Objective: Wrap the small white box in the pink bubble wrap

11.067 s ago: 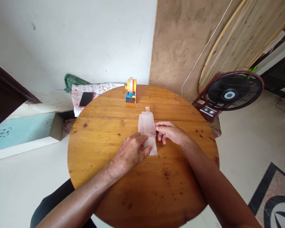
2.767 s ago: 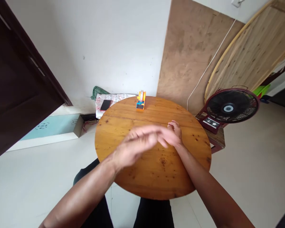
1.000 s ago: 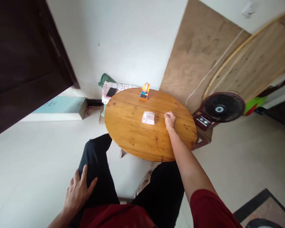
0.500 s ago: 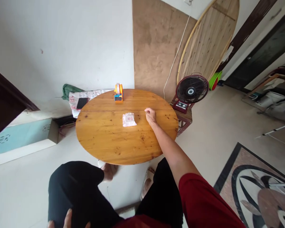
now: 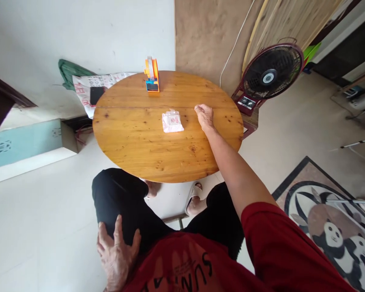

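Note:
My right hand rests on the round wooden table, its fingers curled into a loose fist with nothing showing in it. To its left lies a small white packet with pink print in a crinkled clear wrapper, apart from the hand. Toward the back edge stands an orange and blue tape dispenser with a roll on it. Down on my black-trousered thigh, my left hand lies with fingers spread and holds nothing.
A dark red fan stands on a stool right of the table. Left, a black phone-like slab lies on a printed white sack beside green cloth. The wall is behind. A panda-patterned floor panel is at lower right.
The view has tilted down, so the table sits higher and more of my left hand and shirt shows. My right fist, the packet and the dispenser keep their places on the table.

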`<state>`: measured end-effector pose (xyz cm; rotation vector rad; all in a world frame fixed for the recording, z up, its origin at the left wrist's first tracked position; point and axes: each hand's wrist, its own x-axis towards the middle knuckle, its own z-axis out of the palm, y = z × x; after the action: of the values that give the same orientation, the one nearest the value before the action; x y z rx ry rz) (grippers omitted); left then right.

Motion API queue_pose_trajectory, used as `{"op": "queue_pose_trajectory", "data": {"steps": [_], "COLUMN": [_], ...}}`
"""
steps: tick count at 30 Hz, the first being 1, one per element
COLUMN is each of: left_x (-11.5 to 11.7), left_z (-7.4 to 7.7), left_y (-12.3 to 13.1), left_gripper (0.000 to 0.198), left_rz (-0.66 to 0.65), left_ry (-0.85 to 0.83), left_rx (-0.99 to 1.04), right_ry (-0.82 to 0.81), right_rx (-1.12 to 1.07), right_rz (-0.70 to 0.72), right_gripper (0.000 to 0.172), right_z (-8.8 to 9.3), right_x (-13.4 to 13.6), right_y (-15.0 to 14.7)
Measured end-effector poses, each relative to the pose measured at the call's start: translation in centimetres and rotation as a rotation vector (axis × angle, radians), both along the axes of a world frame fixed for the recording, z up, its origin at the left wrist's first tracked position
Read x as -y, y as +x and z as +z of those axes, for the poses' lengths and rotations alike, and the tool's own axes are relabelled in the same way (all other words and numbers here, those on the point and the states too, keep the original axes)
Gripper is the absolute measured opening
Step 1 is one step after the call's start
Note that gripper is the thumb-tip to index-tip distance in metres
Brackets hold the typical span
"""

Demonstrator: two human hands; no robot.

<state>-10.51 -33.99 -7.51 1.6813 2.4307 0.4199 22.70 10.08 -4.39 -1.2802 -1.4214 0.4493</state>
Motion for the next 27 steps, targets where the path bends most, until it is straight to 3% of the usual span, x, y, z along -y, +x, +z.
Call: {"op": "queue_pose_trajectory", "data": {"steps": [3, 11, 13, 16, 19, 22, 25, 27], "left_x": [-0.5, -1.1, -1.7, -3.7, -7.8, -14.0, -21.4, -26.1], "left_z": [-0.4, -1.9, -1.1, 1.7, 5.7, 9.4, 11.6, 12.2], "left_y": [-0.3, 0.2, 0.4, 0.3, 0.2, 1.0, 3.0, 4.8], "left_gripper": [0.063, 0.066, 0.062, 0.053, 0.041, 0.026, 0.023, 0.035], "left_rz": [-0.024, -0.006, 0.029, -0.014, -0.168, -0.346, -0.467, -0.453], "left_ry": [-0.005, 0.001, 0.003, 0.128, 0.338, 0.474, 0.435, 0.393], "left_rx": [0.003, 0.005, 0.010, 0.044, 0.122, 0.218, 0.327, 0.467], "right_ry": [-0.064, -0.078, -0.083, -0.100, -0.130, -0.178, -0.248, -0.346], "right_rx": [0.008, -0.073, -0.085, -0.105, -0.129, -0.140, -0.138, -0.146], "right_rz": [-0.084, -0.105, -0.106, -0.097, -0.046, 0.045, 0.163, 0.323], "right_gripper": [0.026, 0.023, 0.023, 0.022, 0.019, 0.015, 0.020, 0.030], "right_z": [0.5, 0.7, 0.6, 0.6, 1.1, 2.4, 4.6, 6.3], "right_x": [0.5, 0.6, 0.5, 0.6, 1.1, 1.9, 2.6, 3.0], "right_y": [-0.3, -0.6, -0.6, -0.9, -1.2, -1.4, -1.5, -1.8]}}
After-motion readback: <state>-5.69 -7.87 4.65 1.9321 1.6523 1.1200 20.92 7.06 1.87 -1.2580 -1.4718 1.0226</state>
